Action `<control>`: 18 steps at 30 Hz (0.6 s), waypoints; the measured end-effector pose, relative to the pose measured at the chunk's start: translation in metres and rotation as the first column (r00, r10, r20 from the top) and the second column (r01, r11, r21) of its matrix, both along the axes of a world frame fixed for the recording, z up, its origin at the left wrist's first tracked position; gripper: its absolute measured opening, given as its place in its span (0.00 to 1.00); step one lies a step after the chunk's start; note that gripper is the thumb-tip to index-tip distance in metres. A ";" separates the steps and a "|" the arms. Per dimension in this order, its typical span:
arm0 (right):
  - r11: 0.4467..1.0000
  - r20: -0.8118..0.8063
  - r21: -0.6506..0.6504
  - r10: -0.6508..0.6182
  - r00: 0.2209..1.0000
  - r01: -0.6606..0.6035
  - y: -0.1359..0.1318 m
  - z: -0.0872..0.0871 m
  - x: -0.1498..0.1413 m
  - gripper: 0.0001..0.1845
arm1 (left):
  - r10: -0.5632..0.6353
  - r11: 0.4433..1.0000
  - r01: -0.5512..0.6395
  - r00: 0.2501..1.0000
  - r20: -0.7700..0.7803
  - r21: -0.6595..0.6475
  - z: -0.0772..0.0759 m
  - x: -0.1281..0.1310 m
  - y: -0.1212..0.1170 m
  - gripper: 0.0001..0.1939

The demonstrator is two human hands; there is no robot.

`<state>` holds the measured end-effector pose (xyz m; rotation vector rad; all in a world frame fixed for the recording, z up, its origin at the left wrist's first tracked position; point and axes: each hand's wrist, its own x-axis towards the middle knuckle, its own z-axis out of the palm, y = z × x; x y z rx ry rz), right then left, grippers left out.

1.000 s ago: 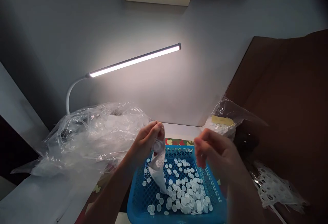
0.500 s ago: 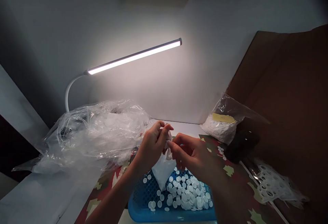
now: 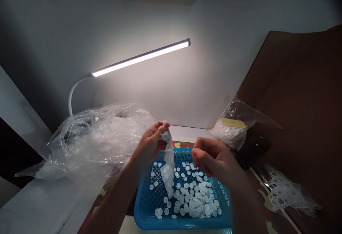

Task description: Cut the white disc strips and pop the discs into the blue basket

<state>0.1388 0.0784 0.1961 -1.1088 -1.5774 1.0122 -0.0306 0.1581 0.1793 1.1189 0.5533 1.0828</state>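
Observation:
My left hand (image 3: 151, 143) pinches the top of a small clear plastic bag (image 3: 167, 171) that hangs down with white discs inside it. The bag's tip dangles over a blue perforated basket (image 3: 145, 205) that holds several loose white discs (image 3: 196, 200). My right hand (image 3: 213, 159) hovers just to the right of the bag, above the basket, with its fingers curled together in a pinch. Whatever sits between those fingertips is too small to make out.
A heap of crumpled clear plastic (image 3: 93, 141) lies to the left. A lit white desk lamp (image 3: 139, 58) hangs above. At the right stand a bag of white pieces with a yellow label (image 3: 232, 128), a brown cardboard wall (image 3: 301, 112) and punched white sheets (image 3: 287, 193).
My right hand has drawn away from the bag's top, where both hands met half a second ago. The left hand still holds the bag, a little higher.

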 end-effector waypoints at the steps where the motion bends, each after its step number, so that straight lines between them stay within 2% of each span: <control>1: 1.000 -0.003 0.012 -0.026 1.000 0.026 -0.001 0.000 0.001 0.16 | 0.013 1.000 -0.013 1.000 0.008 -0.004 0.001 -0.002 0.001 0.13; 4: 0.997 0.047 -0.009 -0.076 0.996 0.076 -0.002 0.004 -0.003 0.16 | -0.042 0.999 0.043 0.998 -0.046 0.025 0.002 -0.001 -0.001 0.13; 8: 0.999 0.120 -0.027 0.023 0.992 -0.020 -0.001 0.008 -0.017 0.18 | -0.128 0.983 0.142 0.985 -0.119 0.120 -0.001 0.008 -0.012 0.12; 14: 0.998 0.144 -0.043 0.048 0.988 -0.043 0.004 0.002 -0.018 0.20 | 0.076 0.960 -0.013 0.974 -0.216 0.278 -0.005 0.013 -0.016 0.13; 16: 0.995 0.116 -0.058 0.085 0.990 -0.079 0.006 0.000 -0.014 0.19 | 0.030 0.972 0.016 0.981 -0.194 0.233 -0.005 0.012 -0.012 0.13; 18: 0.992 0.088 -0.066 0.116 0.989 -0.111 0.006 -0.002 -0.011 0.19 | -0.063 0.991 0.076 0.991 -0.122 0.109 -0.003 0.011 -0.008 0.12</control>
